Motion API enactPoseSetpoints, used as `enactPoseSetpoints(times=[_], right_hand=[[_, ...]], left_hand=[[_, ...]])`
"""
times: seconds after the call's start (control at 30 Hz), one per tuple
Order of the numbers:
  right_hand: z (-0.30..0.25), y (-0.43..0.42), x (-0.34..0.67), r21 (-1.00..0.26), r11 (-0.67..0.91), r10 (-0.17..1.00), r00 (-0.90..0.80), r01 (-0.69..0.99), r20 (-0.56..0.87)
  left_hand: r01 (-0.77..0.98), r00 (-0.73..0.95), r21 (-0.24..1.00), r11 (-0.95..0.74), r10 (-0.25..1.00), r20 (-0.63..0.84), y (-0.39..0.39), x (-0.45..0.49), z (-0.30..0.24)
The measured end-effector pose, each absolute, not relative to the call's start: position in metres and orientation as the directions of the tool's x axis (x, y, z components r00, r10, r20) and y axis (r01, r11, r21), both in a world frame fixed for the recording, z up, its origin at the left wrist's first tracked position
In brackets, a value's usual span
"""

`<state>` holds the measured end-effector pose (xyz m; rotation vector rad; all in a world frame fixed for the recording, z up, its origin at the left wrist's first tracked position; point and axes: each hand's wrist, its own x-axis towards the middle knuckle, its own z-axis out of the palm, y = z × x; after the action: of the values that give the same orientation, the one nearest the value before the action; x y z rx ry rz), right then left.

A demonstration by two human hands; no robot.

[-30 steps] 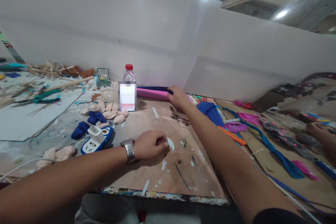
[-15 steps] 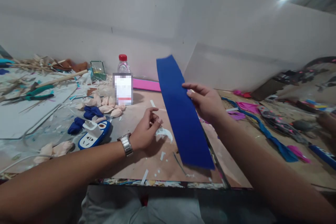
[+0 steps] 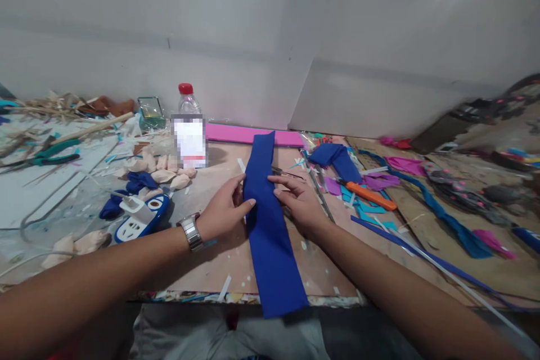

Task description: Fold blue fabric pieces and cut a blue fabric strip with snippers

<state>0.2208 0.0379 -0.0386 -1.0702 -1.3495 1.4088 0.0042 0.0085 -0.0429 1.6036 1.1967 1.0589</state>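
Note:
A long blue fabric strip (image 3: 270, 225) lies lengthwise in front of me, its near end hanging past the table's front edge. At its left edge, my left hand (image 3: 228, 205) pinches it, thumb on top and fingers partly hidden beneath. My right hand (image 3: 297, 199) holds the opposite edge between thumb and forefinger, a little above the middle of the strip. Behind its far end runs a flat pink strip (image 3: 236, 133). Right of my right hand are a folded blue piece (image 3: 333, 157) and an orange utility knife (image 3: 371, 196).
A red-capped bottle (image 3: 189, 104) stands at the back left. Nearer are a blue-and-white power strip (image 3: 145, 218) with a plug and cord, and pale fabric pieces (image 3: 156, 166). Green-handled pliers (image 3: 59, 152) lie far left. A teal fabric band (image 3: 439, 214) crosses the right side.
The blue strip has come down from a raised tilt and nearer to me. My left hand has moved from beside it onto its left edge. More of the right-hand clutter now shows.

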Motion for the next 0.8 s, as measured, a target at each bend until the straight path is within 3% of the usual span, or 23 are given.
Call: enactPoseSetpoints(times=[0.2, 0.4, 0.6, 0.8], right_hand=[[-0.046, 0.037, 0.214, -0.994, 0.055, 0.967, -0.242, -0.099, 0.078], [-0.045, 0.038, 0.208, -0.981, 0.134, 0.962, -0.218, -0.143, 0.163], [-0.045, 0.036, 0.212, -0.964, 0.264, 0.930, -0.266, -0.001, 0.255], [-0.039, 0.032, 0.212, -0.881, 0.460, 0.819, -0.439, 0.114, 0.371]], left_hand=[[0.166, 0.387, 0.964, -0.210, 0.913, 0.132, 0.000, 0.005, -0.047], [0.021, 0.475, 0.989, -0.144, 0.872, 0.117, 0.004, 0.003, -0.047], [-0.141, 0.571, 0.988, -0.060, 0.810, 0.131, 0.004, 0.005, -0.046], [-0.063, 0.499, 0.987, -0.146, 0.852, 0.158, 0.005, 0.007, -0.049]])
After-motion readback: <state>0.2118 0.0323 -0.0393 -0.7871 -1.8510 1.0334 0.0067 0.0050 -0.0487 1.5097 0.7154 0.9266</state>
